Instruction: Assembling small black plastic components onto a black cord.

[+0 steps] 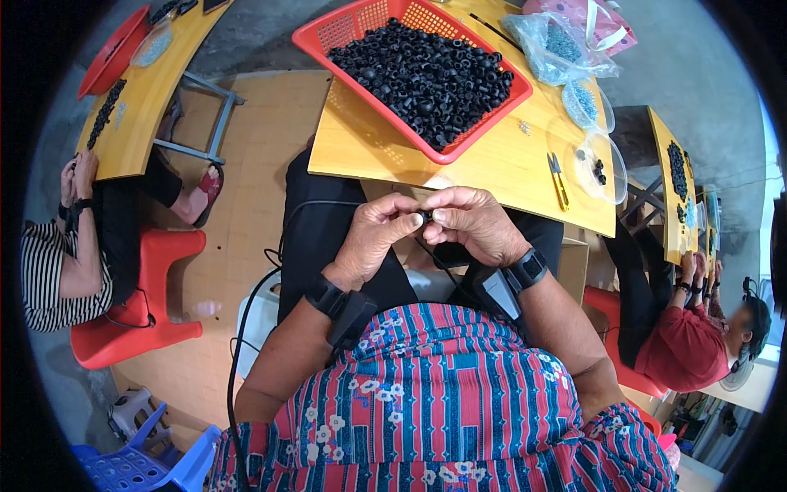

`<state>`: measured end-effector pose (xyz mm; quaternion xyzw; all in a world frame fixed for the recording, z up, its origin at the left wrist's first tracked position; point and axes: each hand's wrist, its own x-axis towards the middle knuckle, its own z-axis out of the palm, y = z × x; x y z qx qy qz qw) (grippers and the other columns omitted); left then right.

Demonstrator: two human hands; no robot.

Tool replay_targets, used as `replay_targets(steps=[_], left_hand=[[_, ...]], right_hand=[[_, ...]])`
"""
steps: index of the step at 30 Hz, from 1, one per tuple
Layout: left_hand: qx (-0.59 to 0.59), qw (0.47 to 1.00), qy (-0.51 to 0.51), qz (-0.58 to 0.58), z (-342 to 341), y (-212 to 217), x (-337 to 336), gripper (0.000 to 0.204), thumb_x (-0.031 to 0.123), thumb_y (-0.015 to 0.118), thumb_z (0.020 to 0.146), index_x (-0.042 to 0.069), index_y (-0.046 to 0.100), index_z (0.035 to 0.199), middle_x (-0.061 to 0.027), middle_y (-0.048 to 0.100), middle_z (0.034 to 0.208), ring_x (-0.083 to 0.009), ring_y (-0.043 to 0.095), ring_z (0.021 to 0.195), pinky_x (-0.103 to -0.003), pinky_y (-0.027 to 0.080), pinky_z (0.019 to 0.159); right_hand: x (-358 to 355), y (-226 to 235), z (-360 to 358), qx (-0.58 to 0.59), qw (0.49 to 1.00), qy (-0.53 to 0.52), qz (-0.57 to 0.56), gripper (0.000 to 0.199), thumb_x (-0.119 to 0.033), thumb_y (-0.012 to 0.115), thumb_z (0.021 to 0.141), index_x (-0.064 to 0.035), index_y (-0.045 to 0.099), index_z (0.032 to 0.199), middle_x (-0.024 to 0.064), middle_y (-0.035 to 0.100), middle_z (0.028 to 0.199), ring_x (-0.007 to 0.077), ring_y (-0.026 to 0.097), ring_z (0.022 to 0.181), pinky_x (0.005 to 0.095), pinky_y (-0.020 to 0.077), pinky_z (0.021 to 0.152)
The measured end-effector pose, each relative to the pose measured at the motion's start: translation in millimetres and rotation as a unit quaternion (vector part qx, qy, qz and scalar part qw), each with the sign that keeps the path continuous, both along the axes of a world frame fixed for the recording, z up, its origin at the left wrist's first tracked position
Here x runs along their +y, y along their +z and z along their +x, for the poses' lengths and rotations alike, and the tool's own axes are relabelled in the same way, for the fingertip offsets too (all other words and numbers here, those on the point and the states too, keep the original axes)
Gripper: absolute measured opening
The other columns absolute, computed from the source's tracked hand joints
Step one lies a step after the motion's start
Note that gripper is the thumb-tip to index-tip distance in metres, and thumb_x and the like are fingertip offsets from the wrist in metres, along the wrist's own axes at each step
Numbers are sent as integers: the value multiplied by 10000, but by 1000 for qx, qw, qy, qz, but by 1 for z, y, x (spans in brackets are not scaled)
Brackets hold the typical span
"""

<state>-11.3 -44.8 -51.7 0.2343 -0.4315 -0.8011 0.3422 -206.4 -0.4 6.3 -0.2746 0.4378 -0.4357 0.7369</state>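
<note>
My left hand (379,234) and my right hand (477,225) meet just off the near edge of the yellow table. Thumbs and fingertips of both are pinched round one small black part (425,216). The fingers cover most of it, so its exact shape is hard to make out. Straight ahead stands a red plastic basket (443,154), heaped with small black cup-like parts (422,82). To the right of it lies a pair of yellow-handled snips (561,187).
A clear bowl (615,187) with a few black parts is at the table's right edge. Behind it are a tub of clear bluish beads (580,105) and a plastic bag (557,57). Cables hang by my left arm. Co-workers sit at tables on both sides.
</note>
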Motion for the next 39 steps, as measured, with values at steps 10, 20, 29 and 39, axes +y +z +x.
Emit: replay_targets(steps=[10, 20, 29, 39], left_hand=[[2, 999, 15, -32, -4, 5, 2, 146, 102, 654, 893, 48, 652, 1029, -3, 645, 950, -80, 574, 873, -227, 467, 796], [-117, 974, 40, -191, -4, 13, -1, 158, 34, 697, 820, 16, 679, 977, 15, 554, 845, -78, 515, 776, -216, 426, 705], [-121, 977, 47, -170, -4, 12, 0, 168, 32, 707, 810, 8, 694, 976, 6, 552, 851, -87, 522, 782, -222, 433, 717], [-78, 985, 52, -147, -7, 4, 0, 187, 30, 695, 831, 5, 666, 1015, 0, 559, 871, -81, 531, 807, -229, 445, 742]], right_hand=[[6, -9, 8, -90, 995, -44, -7, 272, -26, 600, 901, -40, 598, 1173, 77, 667, 1006, 153, 674, 818, 281, 575, 770], [5, -8, 2, -60, 998, -19, 3, 316, -44, 617, 894, -17, 558, 1203, 44, 646, 1003, 111, 638, 791, 262, 553, 770], [3, -14, -7, -41, 996, 49, 66, 259, -200, 644, 906, -10, 634, 1083, 28, 659, 906, 98, 611, 794, 287, 545, 793], [4, -12, -2, -37, 997, 58, 33, 242, -255, 582, 948, -17, 621, 968, 4, 595, 817, 88, 524, 705, 280, 489, 745]])
